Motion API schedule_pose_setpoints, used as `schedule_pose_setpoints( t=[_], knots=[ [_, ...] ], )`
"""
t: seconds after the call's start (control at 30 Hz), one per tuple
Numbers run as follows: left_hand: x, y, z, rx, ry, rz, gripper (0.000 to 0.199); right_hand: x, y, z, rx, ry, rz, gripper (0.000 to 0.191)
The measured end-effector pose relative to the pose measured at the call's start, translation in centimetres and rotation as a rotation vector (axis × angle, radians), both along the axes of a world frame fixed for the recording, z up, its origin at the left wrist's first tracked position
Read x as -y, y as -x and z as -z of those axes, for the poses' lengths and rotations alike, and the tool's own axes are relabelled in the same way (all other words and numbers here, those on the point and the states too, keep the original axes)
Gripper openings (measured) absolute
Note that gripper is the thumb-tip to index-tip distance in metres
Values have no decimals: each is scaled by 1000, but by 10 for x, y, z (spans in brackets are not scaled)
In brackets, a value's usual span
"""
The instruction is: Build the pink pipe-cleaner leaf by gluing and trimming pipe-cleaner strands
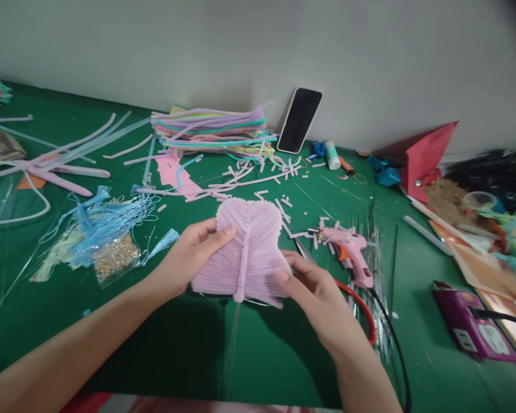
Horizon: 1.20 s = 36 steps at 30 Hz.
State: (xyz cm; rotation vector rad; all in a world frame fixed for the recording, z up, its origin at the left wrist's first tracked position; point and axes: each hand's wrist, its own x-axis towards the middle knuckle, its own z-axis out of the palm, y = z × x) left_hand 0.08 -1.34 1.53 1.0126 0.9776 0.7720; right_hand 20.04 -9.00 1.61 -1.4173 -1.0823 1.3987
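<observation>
Between my hands is a lilac pipe-cleaner leaf (262, 241), ribbed on both sides of a thick central stem, with thin clear strands trailing below it. My left hand (189, 252) pinches its left edge, thumb on top. At the lower right edge, my right hand (312, 287) grips it with the thumb on the front and fingers behind. Just right of the leaf lies a pink glue gun (350, 249) with an orange trigger. Scissors with red handles (365, 310) are partly hidden behind my right hand.
Bundled pipe cleaners (210, 129) lie at the back, beside a phone (300, 120) leaning on the wall. Blue tassels (112, 218) and a bag of gold beads (116, 255) are on the left. Cut lilac pieces (241, 172) are scattered midway. A purple box (473, 324) stands at right.
</observation>
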Motion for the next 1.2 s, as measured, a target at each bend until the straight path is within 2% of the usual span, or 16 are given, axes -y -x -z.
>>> schedule_pose_setpoints(
  t=[0.07,0.2,0.43,0.6,0.9,1.2],
  knots=[
    [0,0,-2,23,16,23,20,-3,2,1,-160,97,-77,22],
    [-1,2,-3,40,28,77,23,-3,4,9,-338,183,-58,24],
    [-1,9,-3,-106,-49,192,53,-2,8,11,-352,155,14,19],
    [-2,7,-4,-170,-69,200,52,-4,9,11,-360,135,71,20],
    [-3,7,-6,-249,-137,210,49,-3,6,10,-430,210,-15,29],
    [-2,5,-4,-248,-157,199,49,-2,6,12,-345,123,-12,25]
  ],
)
